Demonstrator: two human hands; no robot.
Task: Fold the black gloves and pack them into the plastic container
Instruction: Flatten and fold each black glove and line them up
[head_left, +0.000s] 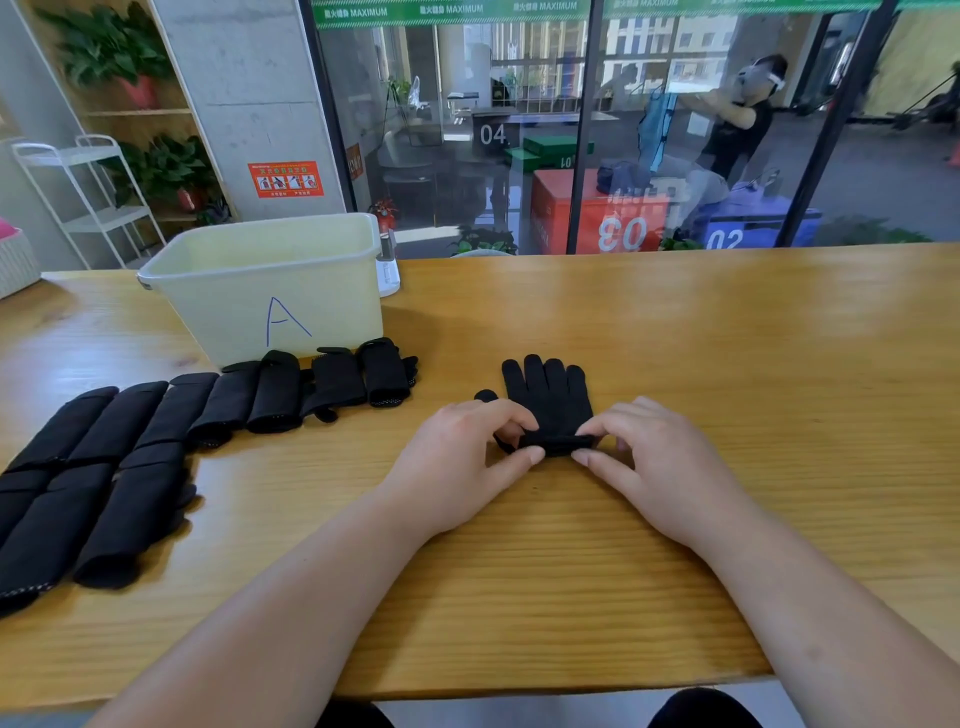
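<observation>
1. The left hand (467, 447) and the right hand (649, 452) each pinched one end of the cuff of a black knitted glove (550, 395), thumb and forefinger closed narrowly on the fabric. The cuff edge between them was turned over into a short roll.
2. That glove lay flat on the light wooden table (675, 338), directly in front of the person. Its fingers pointed away and its thumb stuck out to the left.
3. Judged from this, the step in hand was the folding of this one glove, and it had barely begun. Only the cuff was turned, and the palm and fingers lay unfolded.
4. The next move probably called for carrying the roll or fold forward evenly with both hands, so that the soft knit did not skew or spring open.
5. A double row of folded black gloves (156, 431) lay on the table to the left, running toward the pale translucent plastic container (270, 286) marked "A". The nearest of them lay just beside its front wall.
6. No glove showed inside the container, though its floor was hidden. Packing apparently remained to be done.
</observation>
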